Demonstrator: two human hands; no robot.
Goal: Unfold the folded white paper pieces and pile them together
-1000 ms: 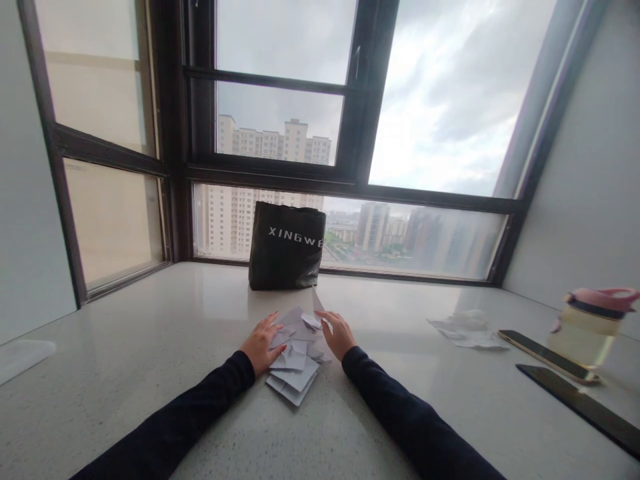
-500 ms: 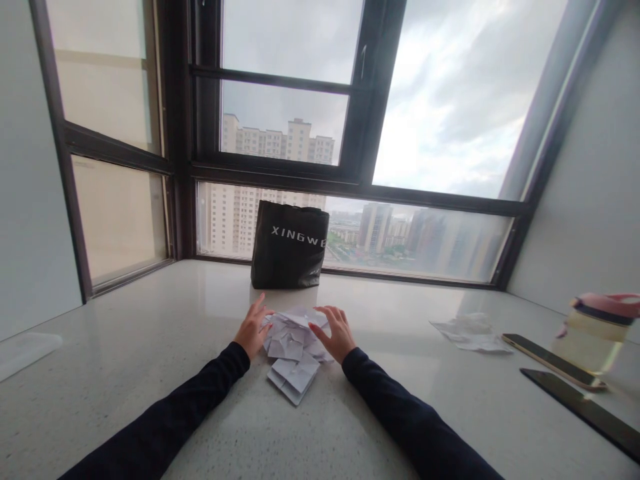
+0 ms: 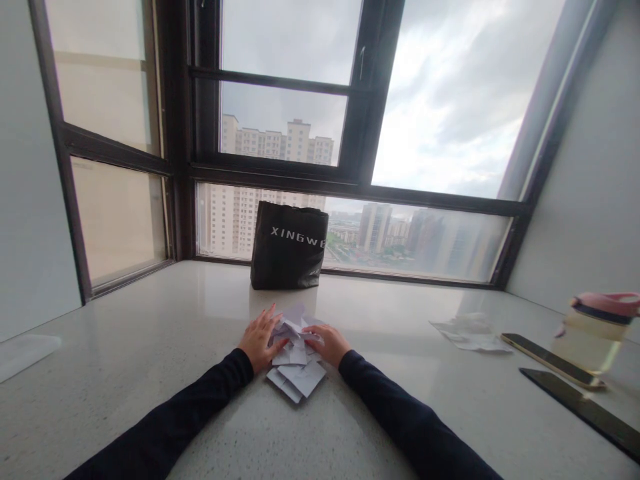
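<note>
A heap of folded white papers [image 3: 299, 353] lies on the pale speckled sill between my hands. My left hand [image 3: 260, 339] presses against the heap's left side, its fingers stretched out and the thumb reaching over the sheets. On the opposite side, my right hand [image 3: 327, 344] has its fingers and thumb curled round some of the papers. Two folded pieces stick out of the heap toward me. Behind the heap a black bag [image 3: 289, 247] with white lettering stands upright near the window.
To the right lie a crumpled sheet [image 3: 473, 332], a phone [image 3: 553, 360] and a dark flat object [image 3: 583, 403]. A bottle with a pink lid [image 3: 595, 333] stands beside the phone. A whitish flat item [image 3: 30, 353] is at the left edge.
Both hands have moved inward onto the heap and pushed the papers closer together. The right fingers have closed on some papers. The bag has not moved.
</note>
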